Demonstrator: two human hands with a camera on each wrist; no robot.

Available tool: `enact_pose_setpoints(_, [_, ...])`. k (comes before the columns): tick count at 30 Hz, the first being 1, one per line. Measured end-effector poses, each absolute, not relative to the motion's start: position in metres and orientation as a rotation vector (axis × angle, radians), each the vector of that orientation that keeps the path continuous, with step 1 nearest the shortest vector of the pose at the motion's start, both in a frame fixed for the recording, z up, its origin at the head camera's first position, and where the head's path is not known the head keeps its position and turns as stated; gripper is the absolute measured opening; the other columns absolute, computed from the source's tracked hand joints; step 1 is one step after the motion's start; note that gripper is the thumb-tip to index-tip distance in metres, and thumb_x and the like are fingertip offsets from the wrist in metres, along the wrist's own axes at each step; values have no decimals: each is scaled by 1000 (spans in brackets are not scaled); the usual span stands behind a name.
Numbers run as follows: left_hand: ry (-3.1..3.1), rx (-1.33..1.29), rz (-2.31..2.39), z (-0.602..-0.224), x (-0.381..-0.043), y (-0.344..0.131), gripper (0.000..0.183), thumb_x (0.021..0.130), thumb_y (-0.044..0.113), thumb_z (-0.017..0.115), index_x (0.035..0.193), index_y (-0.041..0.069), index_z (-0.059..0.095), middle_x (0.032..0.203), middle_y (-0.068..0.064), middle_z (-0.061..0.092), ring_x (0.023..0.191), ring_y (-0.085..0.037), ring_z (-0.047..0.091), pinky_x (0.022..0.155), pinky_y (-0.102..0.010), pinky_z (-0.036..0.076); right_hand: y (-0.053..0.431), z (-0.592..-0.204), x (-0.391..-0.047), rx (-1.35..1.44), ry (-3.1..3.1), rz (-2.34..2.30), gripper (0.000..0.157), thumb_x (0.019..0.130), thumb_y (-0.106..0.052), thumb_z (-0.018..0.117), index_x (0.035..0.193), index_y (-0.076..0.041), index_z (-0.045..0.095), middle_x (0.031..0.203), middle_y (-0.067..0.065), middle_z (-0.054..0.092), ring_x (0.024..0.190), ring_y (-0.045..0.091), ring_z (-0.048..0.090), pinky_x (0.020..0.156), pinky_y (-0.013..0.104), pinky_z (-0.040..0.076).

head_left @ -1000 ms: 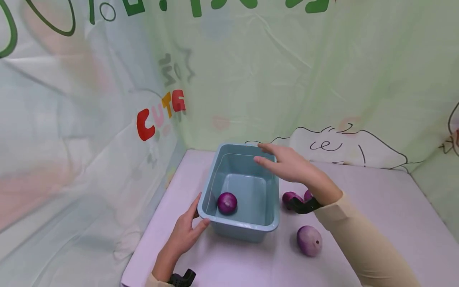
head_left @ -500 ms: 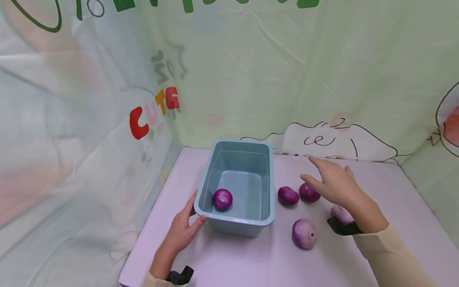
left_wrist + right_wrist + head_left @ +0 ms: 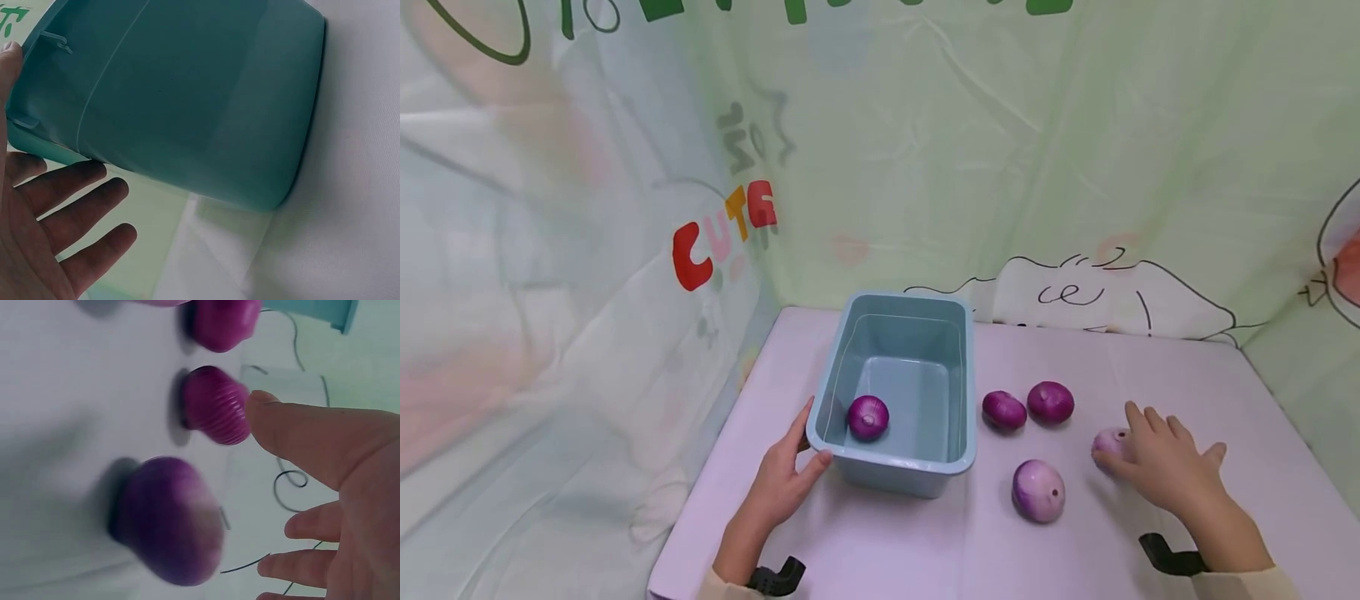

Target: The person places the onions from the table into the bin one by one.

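Note:
My left hand (image 3: 782,485) is at the near left corner of a light-blue plastic bin (image 3: 901,481). Its thumb lies by the front rim, and its other fingers stretch out along the bin's side (image 3: 187,94). Inside the bin, near the front left, sits a dark red onion (image 3: 868,418). My right hand (image 3: 1176,467) is spread above a paler red onion (image 3: 1111,445), partly hiding it in the head view. In the right wrist view this onion (image 3: 172,522) stands apart from the thumb and fingers.
Two dark red onions (image 3: 1004,411) (image 3: 1051,402) lie close together right of the bin. Nearer the front is a larger pale-purple onion (image 3: 1038,492). The pale table (image 3: 880,542) meets printed curtains (image 3: 880,167) at its back and left.
My right hand has moved from over the bin, rightwards and nearer, to the pale onion on the right. The left hand keeps its place at the bin's corner.

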State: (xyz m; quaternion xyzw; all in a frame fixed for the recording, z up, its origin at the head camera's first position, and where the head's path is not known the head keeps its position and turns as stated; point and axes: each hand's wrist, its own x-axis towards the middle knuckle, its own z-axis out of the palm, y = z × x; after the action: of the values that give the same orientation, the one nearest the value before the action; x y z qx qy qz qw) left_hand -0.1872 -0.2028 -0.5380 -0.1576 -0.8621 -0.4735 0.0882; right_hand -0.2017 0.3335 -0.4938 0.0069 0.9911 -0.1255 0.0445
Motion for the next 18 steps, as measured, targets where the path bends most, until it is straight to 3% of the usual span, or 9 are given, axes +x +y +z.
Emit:
enact_pose_setpoints(11, [-2576, -452, -1394, -540, -187, -203, 80, 100, 42, 68, 167, 27, 26, 159, -2, 46, 123, -30, 64, 92, -55, 55, 348, -541, -182, 104, 3029, -447, 121, 88, -74, 64, 154, 16, 19, 145, 50, 26, 127, 73, 22, 84, 96, -1])
enact_pose_setpoints(18, [-2572, -462, -1386, -539, -187, -203, 81, 100, 41, 69, 167, 27, 26, 160, -3, 45, 123, -31, 64, 91, -54, 56, 351, -556, -183, 221, 3069, -501, 119, 89, -66, 69, 155, 14, 13, 143, 51, 24, 128, 73, 18, 87, 95, -5])
